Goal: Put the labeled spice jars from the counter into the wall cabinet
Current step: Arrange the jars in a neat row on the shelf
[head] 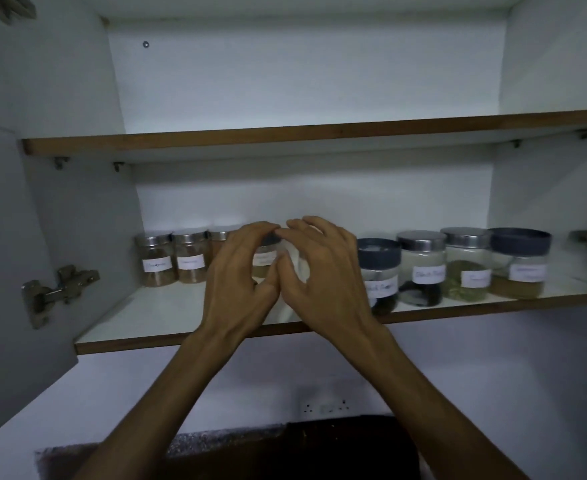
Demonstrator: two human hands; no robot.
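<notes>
Both hands meet at the middle of the white lower cabinet shelf [167, 320]: the left hand [240, 271] cups a clear steel-lidded labeled spice jar [268, 258], the right hand [323, 271] wraps a white jar [299, 261]. Other labeled jars line the shelf's back.

Pretty dim, bluish shot overall. Cabinet back panel [302, 77] is the brightest bit. Jar labels [428, 274] are too soft to read, hands [323, 268] slightly blurred, shelf edges [320, 131] bow from wide-angle distortion.
</notes>
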